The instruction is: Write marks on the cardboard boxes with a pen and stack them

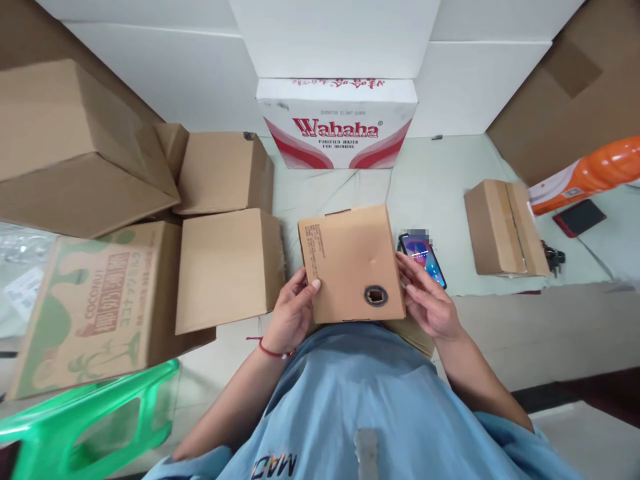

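A small flat cardboard box [350, 257] is in front of my body at the table's near edge. Printed lines run along its left part, and a dark-rimmed round hole shows near its lower right corner. My left hand [293, 307] grips the left side, thumb on the top face and fingers partly hidden below. On the opposite side, my right hand [433, 303] holds the box's right edge with its fingertips. A phone [424, 259] with a lit screen lies just beyond my right fingers.
Several cardboard boxes [220, 267] are piled at the left, above a green plastic stool [100, 413]. A white and red Wahaha carton [340, 127] stands at the back. To the right are a taped box [505, 227], keys [554, 259], an orange bottle-shaped object [595, 170] and a dark red-edged device [580, 218].
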Demonstrator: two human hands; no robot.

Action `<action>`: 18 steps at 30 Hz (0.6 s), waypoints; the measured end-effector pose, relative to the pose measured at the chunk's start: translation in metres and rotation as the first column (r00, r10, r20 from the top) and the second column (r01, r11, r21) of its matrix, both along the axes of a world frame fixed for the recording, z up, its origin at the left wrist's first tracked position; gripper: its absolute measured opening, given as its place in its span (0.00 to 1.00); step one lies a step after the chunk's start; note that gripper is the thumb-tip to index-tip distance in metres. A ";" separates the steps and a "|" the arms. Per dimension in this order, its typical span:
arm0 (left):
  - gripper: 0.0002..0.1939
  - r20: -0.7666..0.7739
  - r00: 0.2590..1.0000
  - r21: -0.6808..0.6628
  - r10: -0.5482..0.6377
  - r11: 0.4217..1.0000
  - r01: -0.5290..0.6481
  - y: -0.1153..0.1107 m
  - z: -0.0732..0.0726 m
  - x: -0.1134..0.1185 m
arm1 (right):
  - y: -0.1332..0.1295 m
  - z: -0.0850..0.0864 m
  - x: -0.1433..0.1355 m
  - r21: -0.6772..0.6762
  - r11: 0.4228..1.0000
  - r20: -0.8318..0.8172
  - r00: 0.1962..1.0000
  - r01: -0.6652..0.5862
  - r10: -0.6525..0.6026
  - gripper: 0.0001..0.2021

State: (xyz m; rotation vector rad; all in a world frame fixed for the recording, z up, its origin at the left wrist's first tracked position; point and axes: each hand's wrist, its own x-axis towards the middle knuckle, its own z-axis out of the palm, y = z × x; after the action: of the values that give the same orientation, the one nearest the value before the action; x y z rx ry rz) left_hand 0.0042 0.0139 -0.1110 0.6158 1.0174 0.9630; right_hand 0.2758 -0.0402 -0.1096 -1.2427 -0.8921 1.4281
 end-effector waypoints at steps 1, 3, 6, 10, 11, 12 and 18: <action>0.28 0.041 0.999 -0.055 0.018 0.998 -0.016 0.001 -0.004 0.000 | -0.001 0.002 0.000 0.011 1.000 0.012 1.000 -0.021 0.021 0.35; 0.25 0.094 0.994 -0.142 0.050 0.989 -0.037 0.003 -0.011 0.001 | -0.004 0.007 -0.002 0.030 0.997 0.049 0.997 -0.065 0.063 0.37; 0.21 0.143 0.987 -0.264 0.078 0.964 -0.038 0.004 -0.021 0.001 | -0.008 0.012 -0.010 0.067 0.992 0.041 0.994 -0.105 0.102 0.45; 0.21 0.218 0.975 -0.411 0.037 0.910 0.057 0.004 -0.028 0.002 | -0.012 0.017 -0.019 0.079 0.973 -0.061 0.973 -0.217 0.222 0.39; 0.21 0.226 0.973 -0.407 0.047 0.912 0.050 0.003 -0.027 0.003 | -0.012 0.018 -0.019 0.078 0.970 -0.074 0.969 -0.231 0.236 0.35; 0.21 0.226 0.972 -0.377 0.068 0.926 0.023 0.003 -0.027 0.003 | -0.011 0.019 -0.018 0.079 0.971 -0.074 0.970 -0.225 0.231 0.32; 0.26 0.137 0.988 -0.085 0.078 0.994 -0.067 0.009 -0.021 -0.001 | -0.008 0.023 -0.005 0.083 0.988 0.098 0.988 -0.129 0.120 0.28</action>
State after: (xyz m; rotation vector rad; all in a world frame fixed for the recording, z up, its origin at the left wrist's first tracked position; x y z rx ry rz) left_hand 0.0036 0.0227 -0.1321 0.4411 0.9537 1.0098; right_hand 0.2710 -0.0486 -0.0871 -1.2121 -1.1019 1.4211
